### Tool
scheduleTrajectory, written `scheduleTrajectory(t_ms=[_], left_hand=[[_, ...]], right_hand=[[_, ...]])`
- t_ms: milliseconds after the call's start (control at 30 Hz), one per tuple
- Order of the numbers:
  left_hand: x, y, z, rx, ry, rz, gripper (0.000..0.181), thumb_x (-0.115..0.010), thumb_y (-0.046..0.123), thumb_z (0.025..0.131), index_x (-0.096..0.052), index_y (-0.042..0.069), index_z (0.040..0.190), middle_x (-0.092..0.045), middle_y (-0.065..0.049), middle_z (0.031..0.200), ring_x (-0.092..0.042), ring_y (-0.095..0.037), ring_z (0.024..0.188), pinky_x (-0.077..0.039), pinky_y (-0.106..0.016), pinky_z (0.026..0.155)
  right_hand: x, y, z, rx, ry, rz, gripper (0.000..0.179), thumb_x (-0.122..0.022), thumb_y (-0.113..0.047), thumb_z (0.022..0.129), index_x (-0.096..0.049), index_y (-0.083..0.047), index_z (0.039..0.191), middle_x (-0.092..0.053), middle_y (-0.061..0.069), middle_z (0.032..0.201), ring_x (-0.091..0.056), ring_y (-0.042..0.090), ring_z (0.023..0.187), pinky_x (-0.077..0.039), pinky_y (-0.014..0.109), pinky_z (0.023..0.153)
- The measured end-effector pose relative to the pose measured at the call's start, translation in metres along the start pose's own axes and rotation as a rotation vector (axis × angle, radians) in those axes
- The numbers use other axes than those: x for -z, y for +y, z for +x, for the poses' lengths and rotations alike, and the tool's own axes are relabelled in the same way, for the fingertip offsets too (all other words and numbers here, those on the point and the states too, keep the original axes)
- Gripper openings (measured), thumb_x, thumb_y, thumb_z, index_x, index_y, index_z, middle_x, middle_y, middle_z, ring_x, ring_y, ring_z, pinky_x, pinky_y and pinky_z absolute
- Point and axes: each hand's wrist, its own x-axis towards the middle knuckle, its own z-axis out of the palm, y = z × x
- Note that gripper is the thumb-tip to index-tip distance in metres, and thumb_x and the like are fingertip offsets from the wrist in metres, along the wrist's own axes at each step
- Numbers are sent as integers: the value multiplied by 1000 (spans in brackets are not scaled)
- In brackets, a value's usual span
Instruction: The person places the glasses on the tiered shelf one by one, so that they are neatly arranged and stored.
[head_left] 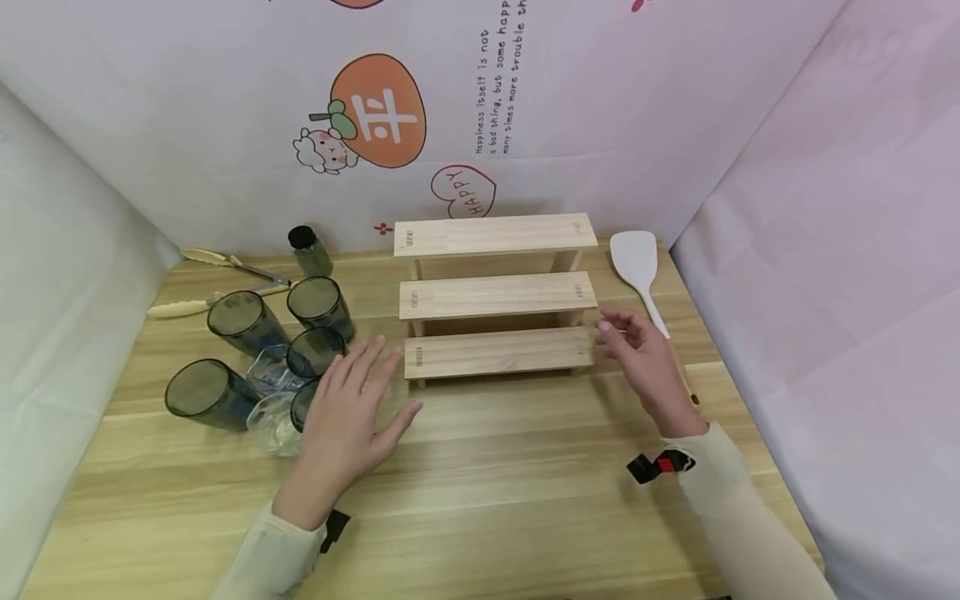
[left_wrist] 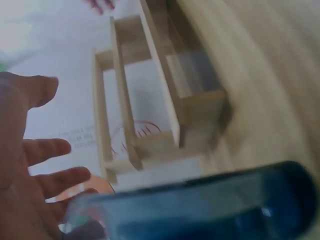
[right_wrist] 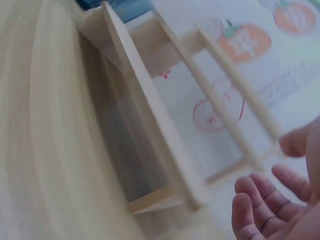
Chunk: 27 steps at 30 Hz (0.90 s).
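Observation:
A three-step wooden shelf [head_left: 497,296] stands toward the back of the table. My right hand [head_left: 651,371] is beside its right end, fingers loosely bent and nothing held. In the right wrist view, the fingertips [right_wrist: 243,205] are near the ends of the steps. To the left of the shelf, my left hand [head_left: 345,425] hovers palm down with fingers spread, partly hiding a smoky blue drinking glass. That view from the left wrist shows a blue glass [left_wrist: 200,212] below the straight fingers [left_wrist: 60,182]. Several more tinted glasses [head_left: 243,321] stand around it.
Small clear glass vessels [head_left: 276,423] sit among the tumblers. Tongs [head_left: 180,308] lie at the back left, near a black-capped jar [head_left: 313,257]. A white spatula [head_left: 635,260] with a wooden handle lies along the right side. Printed cloth walls [head_left: 555,108] enclose the table.

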Motion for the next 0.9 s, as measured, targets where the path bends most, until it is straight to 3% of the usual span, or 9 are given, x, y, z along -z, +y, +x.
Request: scheduleTrajectory(t_ms=[100,167,300,400,533,700,800,900], left_hand=[[1,-7,-14,14,110,-66,59,-61,47,97,-60,7,139,-52,-19,145,-47,-41,132,-35,-61,107],[1,-12,-23,52,165,-91,54,-62,44,97,-63,5,135,-56,-19,139,-51,-42,125,-39,-62,101],[4,-20,-40,157,272,-66,50,-65,38,94,-67,0,127,-60,-22,129,-53,-46,114,-38,-62,96],[5,-22,-47,221,315,-14,53,-69,40,90,-67,0,125,-60,-24,127,-52,-48,110,-33,-64,95],[6,-22,-50,264,325,11,60,-74,45,87,-66,1,127,-60,-22,126,-51,-46,110,-27,-65,96],[5,-20,-48,245,317,-43,61,-74,43,87,-64,1,129,-59,-22,127,-51,-44,113,-27,-65,95],[2,-17,-47,219,281,-134,62,-75,38,87,-60,0,134,-55,-23,131,-49,-44,118,-31,-63,99],[-3,-12,-46,249,223,-281,69,-82,29,85,-54,1,141,-47,-21,142,-43,-41,129,-34,-61,101]], right_hand=[[3,14,8,-161,17,110,57,-63,-39,102,-50,-1,142,-56,22,130,-61,33,106,-55,36,85],[4,22,12,-231,-11,120,59,-62,-37,102,-46,1,145,-56,21,127,-61,28,103,-56,33,82],[1,34,19,-273,-86,90,59,-64,-33,102,-47,3,146,-59,14,117,-60,17,92,-56,31,78],[-2,38,21,-277,-106,62,60,-67,-33,100,-49,3,145,-61,11,113,-61,14,86,-56,30,76],[-4,38,22,-290,-105,72,61,-69,-32,99,-49,4,144,-62,11,113,-62,14,83,-56,30,75],[-4,40,22,-280,-108,86,60,-70,-32,99,-50,4,142,-62,12,113,-62,14,84,-56,29,76],[-6,44,23,-279,-105,93,59,-70,-33,98,-51,3,141,-63,12,113,-62,14,85,-57,29,76],[-7,46,25,-282,-103,105,58,-70,-32,99,-52,3,141,-63,12,115,-63,14,84,-57,29,75]])
